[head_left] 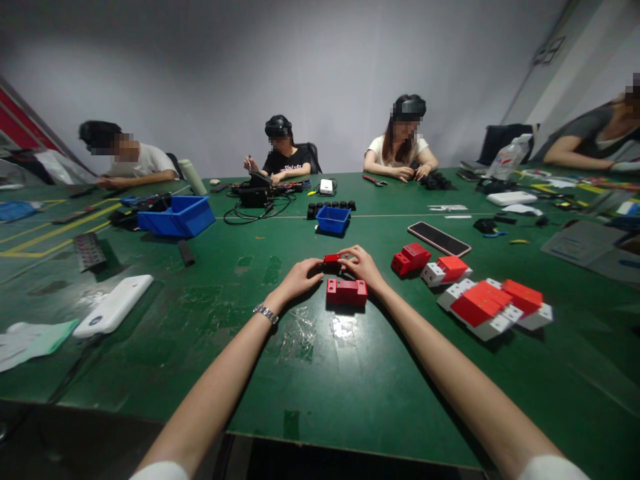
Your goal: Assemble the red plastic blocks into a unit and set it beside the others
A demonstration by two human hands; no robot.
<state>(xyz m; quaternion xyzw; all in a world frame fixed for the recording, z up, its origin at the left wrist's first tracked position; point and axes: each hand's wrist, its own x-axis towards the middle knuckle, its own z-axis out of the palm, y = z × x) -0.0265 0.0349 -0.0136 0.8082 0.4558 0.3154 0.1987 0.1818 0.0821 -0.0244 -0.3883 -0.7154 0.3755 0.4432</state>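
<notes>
Between my two hands is a small red block [331,263], gripped at its left end by my left hand [301,277] and at its right end by my right hand [361,264]. The fingers of both hands are bent round its ends, and part of it is hidden by them. Just nearer to me, a larger red block [347,293] with a notched top and holes lies on the green table [320,373]. To the right of my right hand sits another red block [411,259], beside a red and white block [447,270] and several more alike.
A small blue bin [333,219] stands ahead, with black parts [320,208] behind it. Left are a larger blue bin [177,215], a white power bank [115,307] and gloves [35,341]. A phone [439,239] lies to the right. Several people sit around the table.
</notes>
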